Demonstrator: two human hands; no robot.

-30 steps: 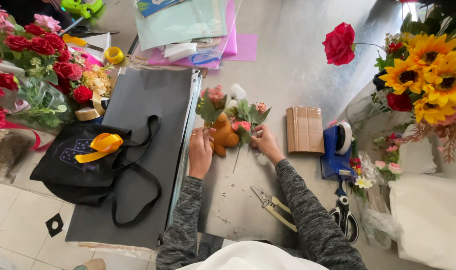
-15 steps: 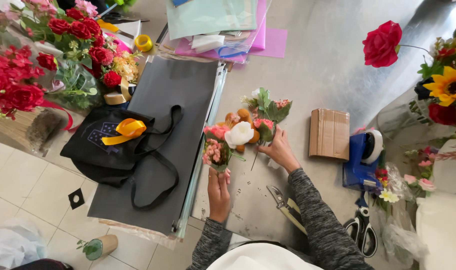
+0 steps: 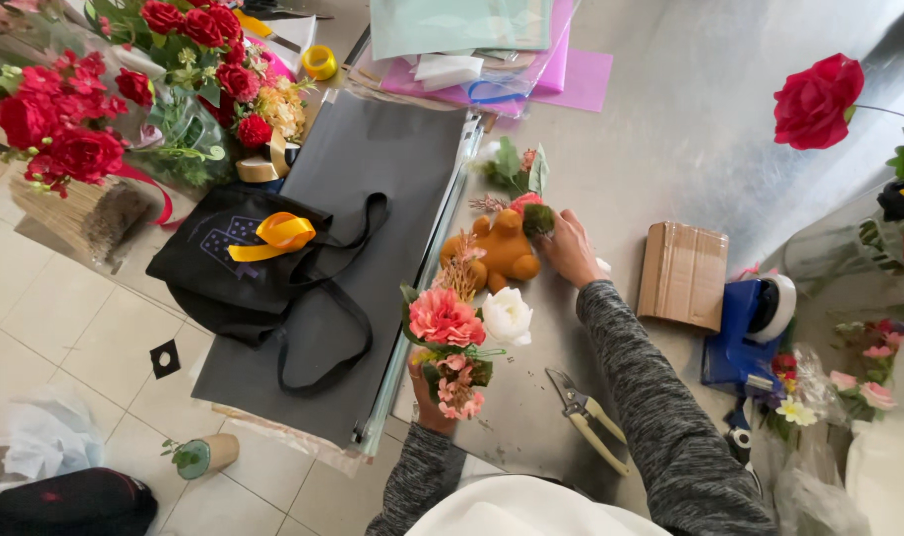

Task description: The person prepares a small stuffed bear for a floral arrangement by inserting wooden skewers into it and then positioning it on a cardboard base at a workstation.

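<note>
Head view: left hand grips bouquet upright.

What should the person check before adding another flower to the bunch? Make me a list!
1. Left hand grips the small bunch of flowers: ok, held upright above the table.
2. Right hand has reached the loose flowers: ok, it rests beside the pink and green ones.
3. Orange teddy bear is out of the way: not ok, it lies right against the right hand.
4. Pliers are within reach: ok, lying on the grey table near the right forearm.
5. Right hand's fingers pinch a stem: cannot tell, they are hidden.
</note>
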